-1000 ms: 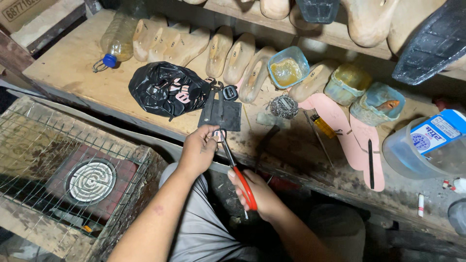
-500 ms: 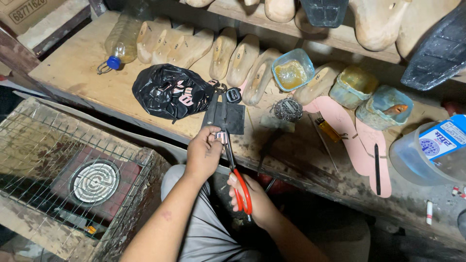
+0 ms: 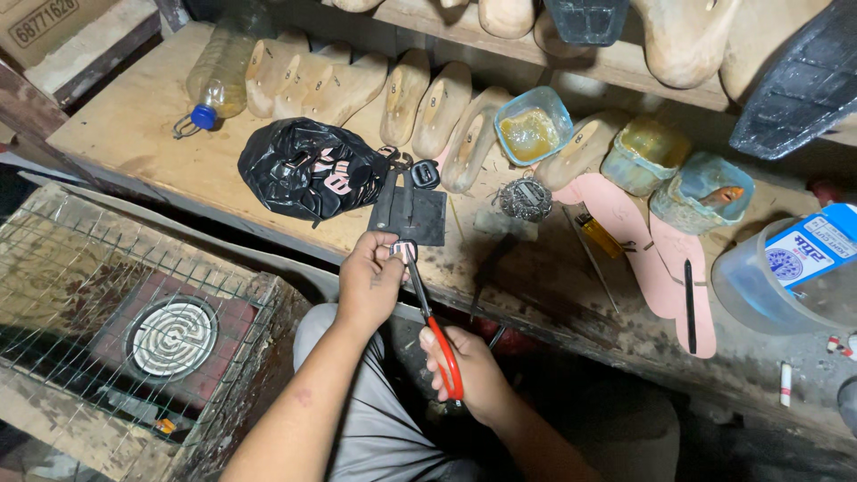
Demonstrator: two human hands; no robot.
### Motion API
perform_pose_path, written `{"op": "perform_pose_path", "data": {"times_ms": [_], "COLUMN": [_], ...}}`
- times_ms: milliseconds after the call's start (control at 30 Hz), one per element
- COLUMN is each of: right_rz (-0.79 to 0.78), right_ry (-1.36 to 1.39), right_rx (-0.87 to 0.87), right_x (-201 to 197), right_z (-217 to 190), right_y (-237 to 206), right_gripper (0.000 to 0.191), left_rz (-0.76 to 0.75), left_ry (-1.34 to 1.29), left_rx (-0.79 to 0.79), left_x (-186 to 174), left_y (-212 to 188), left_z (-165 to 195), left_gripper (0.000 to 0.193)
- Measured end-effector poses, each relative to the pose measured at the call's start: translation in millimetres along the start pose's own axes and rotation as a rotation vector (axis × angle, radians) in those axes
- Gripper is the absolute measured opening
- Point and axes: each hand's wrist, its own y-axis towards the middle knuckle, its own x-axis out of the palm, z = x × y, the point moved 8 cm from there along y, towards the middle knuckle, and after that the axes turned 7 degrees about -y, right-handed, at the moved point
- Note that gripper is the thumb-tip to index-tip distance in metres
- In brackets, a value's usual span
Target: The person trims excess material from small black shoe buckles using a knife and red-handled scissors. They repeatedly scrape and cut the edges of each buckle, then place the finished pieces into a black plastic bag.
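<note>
From my remote seat I saw the left hand [image 3: 370, 281] closed around a small metal buckle piece [image 3: 402, 251], fingers and thumb pinching it just at the near edge of the table [image 3: 134, 134]. The right hand [image 3: 469, 375] was curled shut around the red handles of a pair of scissors [image 3: 433, 308], held below the table edge over the lap, with the blades angled up so their tips met the small metal buckle piece in the left hand. Just beyond the left hand, a dark flat leather piece [image 3: 409, 212] lay on the table, and to the left of that piece sat a crumpled black plastic bag [image 3: 308, 168], touching or nearly touching it. Behind the dark flat leather piece stood a row of wooden shoe lasts [image 3: 420, 103], and further left of them a clear plastic bottle [image 3: 217, 71] with a blue cap lay on its side. To the right of the leather piece I noted a round metal scouring pad [image 3: 525, 198], then a yellow lighter [image 3: 600, 235], then pink insoles [image 3: 661, 259] lying flat, well apart from the hands. A blue tub [image 3: 533, 125] of yellowish glue sat behind the pad. Left of the left hand and lower than the table, a wire-mesh cage [image 3: 134, 330] covered a round coil heater [image 3: 171, 337].
</note>
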Motion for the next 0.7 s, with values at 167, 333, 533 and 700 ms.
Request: {"op": "perform_pose_path", "data": {"times_ms": [167,333,533,700], "right_rz": [0.046,0.067,0.107,0.120], "right_ry": [-0.022,-0.051,-0.180,-0.332], "right_rx": [0.012,0.030,0.086,0.114], "right_x": [0,0,1,-2], "right_z": [4,1,-8,-7], "right_y": [2,-1,-2,2], "right_gripper": [0.035,0.038,0.043,0.048], "left_rz": [0.028,0.023,-0.020,-0.013], "left_ry": [-0.019,-0.048,-0.015,0.053], "left_rx": [-0.032,-0.026,0.012,0.010], "left_x": [-1,0,1,-2], "left_y": [0,-1,-3,-5], "left_z": [-4,-5,2,0], "left_gripper": [0.024,0.023,0.019,0.020]}}
